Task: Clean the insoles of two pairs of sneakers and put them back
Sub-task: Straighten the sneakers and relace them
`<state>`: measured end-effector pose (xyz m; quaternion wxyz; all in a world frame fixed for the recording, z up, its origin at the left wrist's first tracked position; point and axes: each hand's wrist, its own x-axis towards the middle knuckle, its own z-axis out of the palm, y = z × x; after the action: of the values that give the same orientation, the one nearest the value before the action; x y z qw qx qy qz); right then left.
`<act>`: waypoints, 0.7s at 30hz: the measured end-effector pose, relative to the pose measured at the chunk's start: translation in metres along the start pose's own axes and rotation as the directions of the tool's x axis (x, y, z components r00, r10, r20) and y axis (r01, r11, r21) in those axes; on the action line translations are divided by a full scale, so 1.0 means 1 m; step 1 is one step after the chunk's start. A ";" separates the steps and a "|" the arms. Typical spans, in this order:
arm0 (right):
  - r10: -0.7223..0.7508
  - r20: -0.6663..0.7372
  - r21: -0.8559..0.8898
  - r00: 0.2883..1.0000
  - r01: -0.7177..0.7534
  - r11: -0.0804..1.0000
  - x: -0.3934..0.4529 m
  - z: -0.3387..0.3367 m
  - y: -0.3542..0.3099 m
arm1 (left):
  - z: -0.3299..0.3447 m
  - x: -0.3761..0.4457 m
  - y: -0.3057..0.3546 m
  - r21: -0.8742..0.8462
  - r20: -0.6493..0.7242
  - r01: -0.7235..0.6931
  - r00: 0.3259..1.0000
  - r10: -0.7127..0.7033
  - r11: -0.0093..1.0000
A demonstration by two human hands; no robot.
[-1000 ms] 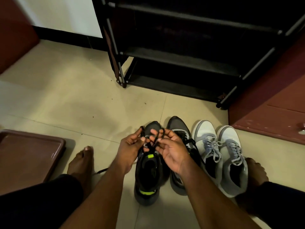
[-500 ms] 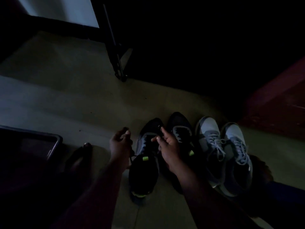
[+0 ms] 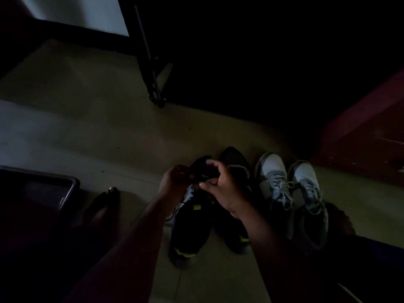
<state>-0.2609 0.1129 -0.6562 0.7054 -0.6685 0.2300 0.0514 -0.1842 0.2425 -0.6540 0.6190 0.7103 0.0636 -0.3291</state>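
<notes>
The black sneaker (image 3: 188, 228) with yellow-green accents sits on the floor tiles (image 3: 91, 132) between the person's outstretched legs, toe pointing away, and both hands meet over its lace area. The left hand (image 3: 175, 182) comes in from the left with the forearm angled up across the shoe's side; its fingers are curled inward at the top of the laces, apparently pinching a lace, though the light is too dim to be sure of the grip. The right hand (image 3: 223, 189) reaches in from the other side, wrist bent, palm turned toward the left hand; its thumb and forefinger are pressed together at the lace just beside the left hand's knuckles, while the other fingers arch loosely above the toe. A loose lace end (image 3: 175, 213) trails down below the left wrist.

Just beyond the right hand lies the second black sneaker (image 3: 238, 171), touching the first. To the right of that hand stand the two grey-and-white sneakers (image 3: 290, 193), side by side, laces tied. A bare foot (image 3: 109, 200) rests left of the left forearm, and further left is the corner of a dark tray (image 3: 67, 193). Ahead of the hands stands a black rack leg (image 3: 150, 68); a reddish cabinet (image 3: 360, 136) is off to the right.
</notes>
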 end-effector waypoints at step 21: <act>-0.057 -0.334 -0.353 0.941 -0.069 0.933 0.003 0.010 -0.001 | 0.014 -0.001 -0.010 0.211 -0.158 -0.132 0.973 0.167 0.969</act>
<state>-0.2550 0.1216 -0.6562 0.5207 -0.7843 0.3366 -0.0207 -0.1956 0.2323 -0.6618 0.5602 0.7973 0.0304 -0.2225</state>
